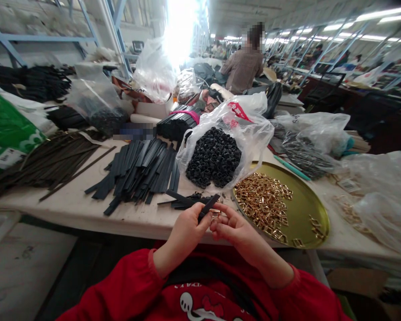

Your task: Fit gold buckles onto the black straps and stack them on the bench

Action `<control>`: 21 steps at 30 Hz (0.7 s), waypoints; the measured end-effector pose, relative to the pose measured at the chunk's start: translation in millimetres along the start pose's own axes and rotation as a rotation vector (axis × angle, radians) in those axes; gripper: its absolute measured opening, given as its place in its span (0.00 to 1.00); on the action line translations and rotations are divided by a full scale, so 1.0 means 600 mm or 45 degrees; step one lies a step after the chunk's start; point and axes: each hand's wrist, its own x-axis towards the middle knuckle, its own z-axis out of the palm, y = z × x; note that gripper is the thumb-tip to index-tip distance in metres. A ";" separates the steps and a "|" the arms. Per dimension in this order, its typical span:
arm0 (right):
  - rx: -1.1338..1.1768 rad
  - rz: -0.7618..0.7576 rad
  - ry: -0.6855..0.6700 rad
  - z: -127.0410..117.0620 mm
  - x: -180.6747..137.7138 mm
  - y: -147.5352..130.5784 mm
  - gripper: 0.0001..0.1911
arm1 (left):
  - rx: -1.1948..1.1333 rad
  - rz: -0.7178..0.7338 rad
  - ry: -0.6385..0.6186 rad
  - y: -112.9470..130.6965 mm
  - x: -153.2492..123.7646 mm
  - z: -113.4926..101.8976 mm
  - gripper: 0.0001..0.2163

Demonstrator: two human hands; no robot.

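My left hand (187, 229) is closed around a short black strap (208, 206) that sticks up and to the right from its fingers. My right hand (232, 227) pinches a small gold buckle (215, 214) at the strap's lower end, fingertips touching the left hand. Both hands hover over the near edge of the white table (70, 203), above my red sleeves. Just beyond them lie a few loose black straps (182, 201). A round gold tray (312, 209) heaped with gold buckles (263, 200) sits to the right of my hands.
A clear bag of black loops (214, 158) stands behind my hands. A spread of black straps (140, 171) and dark brown strips (50, 162) covers the left of the table. Plastic bags (381, 196) lie at the right. A person (243, 67) works at the far end.
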 end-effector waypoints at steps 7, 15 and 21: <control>-0.196 -0.174 0.295 -0.023 0.008 0.027 0.14 | -0.021 -0.031 -0.207 -0.014 -0.001 0.004 0.12; 0.148 0.026 0.329 -0.014 0.014 0.038 0.15 | -0.114 -0.166 -0.225 -0.036 0.005 -0.005 0.13; 0.100 0.078 0.207 -0.005 0.009 0.051 0.20 | 0.087 -0.119 -0.133 -0.037 0.013 0.001 0.10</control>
